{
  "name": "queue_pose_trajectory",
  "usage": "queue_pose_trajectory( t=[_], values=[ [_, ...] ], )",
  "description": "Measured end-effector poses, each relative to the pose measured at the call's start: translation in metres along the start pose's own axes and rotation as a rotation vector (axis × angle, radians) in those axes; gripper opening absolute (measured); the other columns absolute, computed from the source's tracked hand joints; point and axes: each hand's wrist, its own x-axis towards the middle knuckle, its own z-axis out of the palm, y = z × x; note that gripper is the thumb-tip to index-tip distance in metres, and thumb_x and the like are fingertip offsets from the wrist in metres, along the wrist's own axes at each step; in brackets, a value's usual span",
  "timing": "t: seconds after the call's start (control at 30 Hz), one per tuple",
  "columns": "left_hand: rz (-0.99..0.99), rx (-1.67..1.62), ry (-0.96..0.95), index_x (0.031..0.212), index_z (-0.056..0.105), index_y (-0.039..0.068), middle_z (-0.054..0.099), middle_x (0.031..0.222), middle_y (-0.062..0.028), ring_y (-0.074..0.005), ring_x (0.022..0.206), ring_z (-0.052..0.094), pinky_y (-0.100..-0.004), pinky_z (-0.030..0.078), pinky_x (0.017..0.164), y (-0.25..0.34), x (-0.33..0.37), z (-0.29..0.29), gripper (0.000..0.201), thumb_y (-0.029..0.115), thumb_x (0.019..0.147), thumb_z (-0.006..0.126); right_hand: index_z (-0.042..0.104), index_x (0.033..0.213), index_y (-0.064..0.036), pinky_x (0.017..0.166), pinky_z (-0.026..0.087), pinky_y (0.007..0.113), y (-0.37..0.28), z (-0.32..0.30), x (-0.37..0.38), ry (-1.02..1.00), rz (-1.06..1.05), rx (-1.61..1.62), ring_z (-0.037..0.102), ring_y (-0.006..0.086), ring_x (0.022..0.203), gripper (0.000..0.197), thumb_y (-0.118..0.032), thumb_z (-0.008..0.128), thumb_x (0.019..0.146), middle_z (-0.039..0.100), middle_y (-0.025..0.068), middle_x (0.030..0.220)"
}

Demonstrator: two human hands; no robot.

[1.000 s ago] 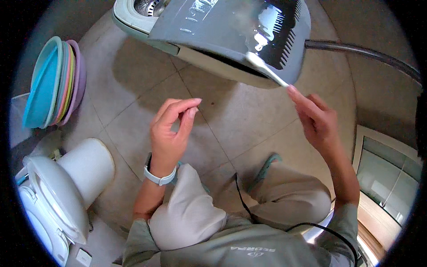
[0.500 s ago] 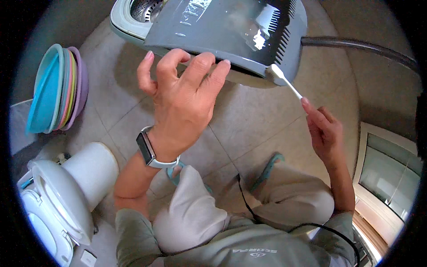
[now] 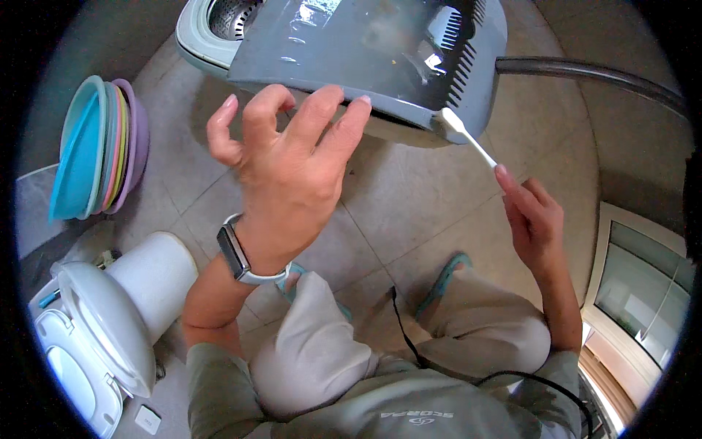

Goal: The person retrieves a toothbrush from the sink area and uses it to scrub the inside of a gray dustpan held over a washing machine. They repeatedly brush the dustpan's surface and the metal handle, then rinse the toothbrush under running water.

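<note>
A wet grey dustpan [image 3: 344,51] with comb teeth along its right side lies over the top of a pale machine [image 3: 196,45] with a perforated metal drum. Its near rim is held by my left hand [image 3: 296,164], fingers bent at the edge, thumb hidden, little finger sticking out to the left. My right hand [image 3: 534,216] pinches the thin handle of a white toothbrush [image 3: 468,137]. The toothbrush's grey bristles press against the dustpan's near right corner.
A dark pole [image 3: 578,68] runs right from the dustpan. At the left, several coloured basins [image 3: 80,154] lean in a stack above a white toilet [image 3: 110,329]. A window frame [image 3: 603,249] stands at the right. A black cord [image 3: 398,314] hangs between my legs.
My left hand and the dustpan's near edge have shifted slightly left in view. The toothbrush head stays at the same corner, slightly further left. Both holds are unchanged.
</note>
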Motion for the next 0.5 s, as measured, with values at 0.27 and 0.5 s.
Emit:
queue_pose_trajectory(
  t=[0.27,0.5],
  values=[
    [-0.007,-0.059,-0.115,0.106,0.067,0.025,0.056,0.105,0.0079,-0.0181,0.099,0.044,-0.0443,0.022,0.094,0.005,0.014,-0.008,0.04,0.009,0.07,0.066,0.057,0.125,-0.0219,0.053,0.043,0.029,-0.005,0.001,0.012,-0.106,-0.014,-0.009,0.049,0.0222,0.056,0.058,0.008,0.059,0.076,0.045,0.0085,0.066],
    [-0.256,-0.133,0.016,0.1,0.07,0.024,0.058,0.109,0.0016,-0.0204,0.103,0.045,-0.0427,0.022,0.096,-0.002,-0.037,-0.017,0.042,0.005,0.064,0.06,0.053,0.129,-0.024,0.052,0.044,0.033,-0.031,0.015,0.063,-0.147,-0.214,0.029,0.051,0.0247,0.056,0.058,0.004,0.057,0.079,0.048,0.01,0.068]
  ],
)
